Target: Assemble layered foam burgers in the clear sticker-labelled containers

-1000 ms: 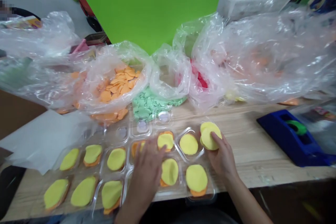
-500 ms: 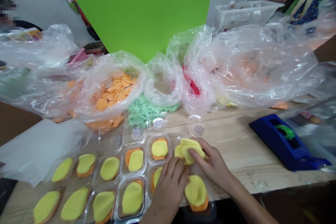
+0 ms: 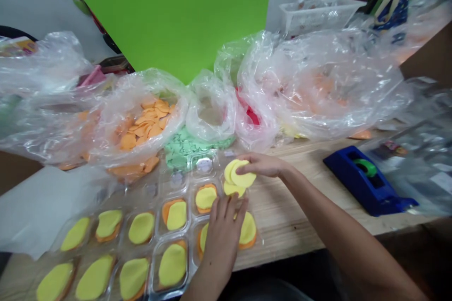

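Drew the right hand (image 3: 263,165) farther back over the table (image 3: 282,228) since half a second ago, yellow discs (image 3: 244,178) and all. Pinching them there, thumb laid across the top disc, fingers beneath mostly hidden. Spreading the left hand (image 3: 224,225) palm down, fingers loosely bent and gripping nothing visible, tips just beside the lowest yellow edge (cannot tell whether touching).

Working over two rows of clear plastic trays (image 3: 188,259), rigid, glossy, squarish with rounded corners, on pale wood grain. Can see soft, matte yellow pieces (image 3: 172,264) inside, some wavy or off-centre, over orange pieces (image 3: 165,211). Behind, can make out crumpled, shiny plastic bags (image 3: 307,80), a heap of orange cutouts (image 3: 151,120) and flat mint-green pieces (image 3: 181,148).

Holding the discs above the rear right end of the rows: thin, smooth, pale, roundish, overlapping like a loose fan (cannot tell if the lowest belongs to the stack or lies in a tray).
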Available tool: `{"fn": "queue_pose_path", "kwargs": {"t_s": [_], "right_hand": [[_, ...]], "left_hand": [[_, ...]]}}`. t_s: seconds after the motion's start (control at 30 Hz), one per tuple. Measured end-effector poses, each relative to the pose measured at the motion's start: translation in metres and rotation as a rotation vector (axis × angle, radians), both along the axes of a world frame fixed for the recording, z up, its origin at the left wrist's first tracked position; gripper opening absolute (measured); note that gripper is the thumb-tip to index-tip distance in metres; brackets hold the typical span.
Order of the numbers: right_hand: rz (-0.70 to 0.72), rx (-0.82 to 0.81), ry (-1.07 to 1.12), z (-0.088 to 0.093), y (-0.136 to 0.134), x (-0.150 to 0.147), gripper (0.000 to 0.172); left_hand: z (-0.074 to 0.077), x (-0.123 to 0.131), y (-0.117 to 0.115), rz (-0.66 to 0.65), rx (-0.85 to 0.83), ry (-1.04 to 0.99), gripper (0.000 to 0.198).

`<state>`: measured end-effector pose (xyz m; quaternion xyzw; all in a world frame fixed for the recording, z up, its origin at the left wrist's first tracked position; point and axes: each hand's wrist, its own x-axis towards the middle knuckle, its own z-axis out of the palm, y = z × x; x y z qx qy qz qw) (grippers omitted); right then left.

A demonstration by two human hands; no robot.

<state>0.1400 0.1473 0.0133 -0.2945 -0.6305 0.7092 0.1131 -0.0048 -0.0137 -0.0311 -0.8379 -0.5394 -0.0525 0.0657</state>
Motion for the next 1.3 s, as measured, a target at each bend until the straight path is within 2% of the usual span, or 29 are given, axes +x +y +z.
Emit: {"fn": "queue_pose_path", "kwargs": {"t_s": [0.07, 0.17, 0.27, 0.33, 0.43, 0.53, 0.6, 0.7, 0.77, 0.83, 0.9, 0.97, 1.1, 1.17, 1.2, 1.3], "right_hand": [[0.018, -0.025, 0.003, 0.000, -0.006, -0.002, 0.024], [-0.067, 0.003, 0.012, 0.010, -0.014, -0.002, 0.021], [-0.201, 0.074, 0.039, 0.038, -0.016, 0.018, 0.020], [-0.260, 0.098, 0.048, 0.062, -0.013, 0.045, 0.024], [-0.380, 0.129, 0.038, 0.094, 0.003, 0.100, 0.029], [-0.627, 0.225, 0.014, 0.109, 0.038, 0.151, 0.026], [-0.767, 0.275, -0.013, 0.108, 0.068, 0.169, 0.024], [-0.813, 0.275, -0.088, 0.092, 0.110, 0.175, 0.025], [-0.802, 0.268, -0.177, 0.076, 0.133, 0.174, 0.026], [-0.812, 0.287, -0.290, 0.058, 0.151, 0.178, 0.026], [-0.850, 0.344, -0.401, 0.043, 0.165, 0.189, 0.027], [-0.899, 0.439, -0.498, 0.031, 0.176, 0.204, 0.029], [-0.924, 0.664, -0.632, 0.022, 0.188, 0.222, 0.031], [-0.883, 0.747, -0.665, 0.028, 0.186, 0.222, 0.031], [-0.848, 0.779, -0.671, 0.033, 0.183, 0.222, 0.030], [-0.671, 0.846, -0.637, 0.056, 0.168, 0.224, 0.030]], "left_hand": [[0.002, -0.005, 0.002, -0.006, -0.014, -0.041, 0.053], [0.003, -0.010, 0.004, -0.052, 0.011, -0.093, 0.059], [0.004, -0.019, 0.011, -0.082, 0.112, -0.109, 0.061], [0.010, -0.026, 0.024, -0.128, 0.183, -0.133, 0.055], [0.034, -0.023, 0.052, -0.192, 0.218, -0.212, 0.046], [0.068, 0.007, 0.088, -0.261, 0.190, -0.294, 0.041], [0.090, 0.042, 0.118, -0.308, 0.135, -0.327, 0.040], [0.110, 0.103, 0.174, -0.370, 0.043, -0.318, 0.038], [0.113, 0.139, 0.213, -0.397, 0.000, -0.256, 0.037], [0.110, 0.162, 0.246, -0.408, -0.032, -0.189, 0.038], [0.102, 0.169, 0.265, -0.402, -0.074, -0.103, 0.058], [0.092, 0.166, 0.267, -0.392, -0.113, -0.008, 0.067], [0.080, 0.156, 0.245, -0.358, -0.134, 0.129, 0.035], [0.085, 0.157, 0.246, -0.326, -0.134, 0.157, 0.016], [0.092, 0.159, 0.253, -0.306, -0.128, 0.157, 0.013], [0.118, 0.162, 0.290, -0.209, -0.064, 0.110, 0.018]]}}
